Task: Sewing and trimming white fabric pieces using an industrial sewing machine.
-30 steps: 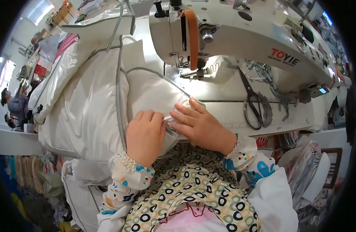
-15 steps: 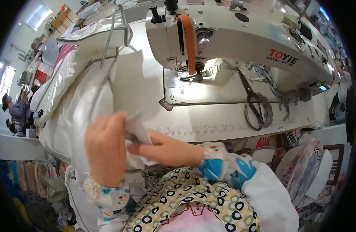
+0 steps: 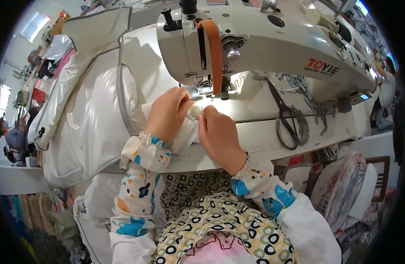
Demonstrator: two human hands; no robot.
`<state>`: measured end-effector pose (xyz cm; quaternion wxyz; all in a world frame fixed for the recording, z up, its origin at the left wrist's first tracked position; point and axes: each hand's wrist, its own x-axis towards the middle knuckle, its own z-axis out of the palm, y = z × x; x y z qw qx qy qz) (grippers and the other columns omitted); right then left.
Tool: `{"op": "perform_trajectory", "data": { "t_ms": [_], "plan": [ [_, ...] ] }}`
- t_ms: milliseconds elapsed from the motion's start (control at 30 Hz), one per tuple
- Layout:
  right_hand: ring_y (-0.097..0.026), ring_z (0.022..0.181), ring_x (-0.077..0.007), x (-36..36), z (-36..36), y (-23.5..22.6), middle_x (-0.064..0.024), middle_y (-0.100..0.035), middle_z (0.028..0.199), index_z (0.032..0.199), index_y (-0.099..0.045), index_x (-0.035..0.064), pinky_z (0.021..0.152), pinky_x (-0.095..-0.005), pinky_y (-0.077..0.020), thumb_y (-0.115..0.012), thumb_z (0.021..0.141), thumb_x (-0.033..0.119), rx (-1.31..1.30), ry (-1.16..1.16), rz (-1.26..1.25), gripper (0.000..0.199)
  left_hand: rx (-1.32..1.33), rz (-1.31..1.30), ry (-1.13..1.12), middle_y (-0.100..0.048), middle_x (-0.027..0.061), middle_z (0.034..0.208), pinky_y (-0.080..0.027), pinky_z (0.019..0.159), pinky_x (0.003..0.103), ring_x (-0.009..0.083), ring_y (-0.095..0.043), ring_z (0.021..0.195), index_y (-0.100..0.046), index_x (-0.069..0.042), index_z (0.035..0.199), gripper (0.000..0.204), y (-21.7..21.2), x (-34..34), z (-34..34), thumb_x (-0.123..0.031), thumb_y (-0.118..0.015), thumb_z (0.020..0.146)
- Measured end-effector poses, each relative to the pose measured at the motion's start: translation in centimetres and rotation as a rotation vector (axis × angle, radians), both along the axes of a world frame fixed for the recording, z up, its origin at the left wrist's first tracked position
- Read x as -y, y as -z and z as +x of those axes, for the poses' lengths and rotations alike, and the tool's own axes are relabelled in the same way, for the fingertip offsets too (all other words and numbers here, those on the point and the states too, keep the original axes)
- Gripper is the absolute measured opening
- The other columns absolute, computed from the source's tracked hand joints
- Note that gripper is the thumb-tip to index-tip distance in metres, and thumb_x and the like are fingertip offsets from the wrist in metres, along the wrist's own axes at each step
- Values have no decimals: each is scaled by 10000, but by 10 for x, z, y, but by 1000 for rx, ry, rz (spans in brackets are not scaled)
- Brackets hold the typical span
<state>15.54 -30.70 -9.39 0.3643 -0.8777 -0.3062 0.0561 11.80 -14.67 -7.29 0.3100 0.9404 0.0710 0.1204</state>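
Note:
Both hands are up close to the needle area of a white sewing machine [image 3: 264, 46]. My left hand [image 3: 168, 112] pinches white fabric [image 3: 187, 132] just left of the presser foot [image 3: 207, 90]. Beside it, my right hand [image 3: 220, 134] grips the same fabric's edge, fingertips pressed together in front of the foot. The fabric joins a large glossy white padded piece [image 3: 88, 101] with grey binding, spread across the left of the table. The machine's lamp lights the fingertips; the exact edge between them is partly hidden.
Black-handled scissors [image 3: 284, 110] lie on the table right of the needle, next to a heap of grey fabric scraps [image 3: 306, 90]. An orange strip [image 3: 213, 57] hangs down the machine head. A basket of plastic-wrapped items [image 3: 339, 189] stands at the lower right. Another person [image 3: 15, 132] sits far left.
My hands have moved up and right from the table's front edge to the presser foot, carrying the fabric edge. The padded piece has shifted and lies flatter on the left.

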Motion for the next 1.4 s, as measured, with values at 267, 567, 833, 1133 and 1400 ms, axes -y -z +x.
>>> {"op": "perform_trajectory", "data": {
  "t_ms": [267,567,833,1133,1400],
  "plan": [
    [-666,637,-276,-4,-3,4,-88,-639,738,1329,-523,28,539,-395,-518,-560,942,137,317,-35,-240,404,-90,10,-82,-659,159,800,-488,702,448,359,-639,781,-638,-6,811,174,4,-4,20,-172,-682,839],
    [-662,591,-247,-7,1,4,-86,-635,714,1303,-539,-9,503,-357,-507,-563,888,84,427,-100,-284,426,-151,-17,-105,-677,181,759,-510,685,442,362,-658,745,-703,-22,787,187,3,-6,27,-206,-691,816],
    [-675,623,-282,-9,6,-5,-137,-662,747,1288,-536,-48,544,-391,-524,-531,918,103,290,-167,-319,399,-196,-21,-116,-678,187,755,-511,679,454,375,-661,742,-700,-17,797,194,5,-10,34,-208,-662,794],
    [-679,663,-296,-7,10,0,-129,-664,761,1213,-609,32,601,-403,-538,-558,928,101,306,-105,-237,298,-49,31,-105,-684,192,792,-507,675,462,395,-655,763,-703,-26,838,176,12,-17,40,-185,-637,801],
    [-677,694,-306,1,17,4,-144,-675,780,1106,-659,38,615,-395,-541,-614,901,120,289,-95,-155,226,-88,45,-107,-689,188,799,-510,686,459,387,-661,771,-709,-37,844,166,10,-18,39,-187,-648,809]
  ]
}}
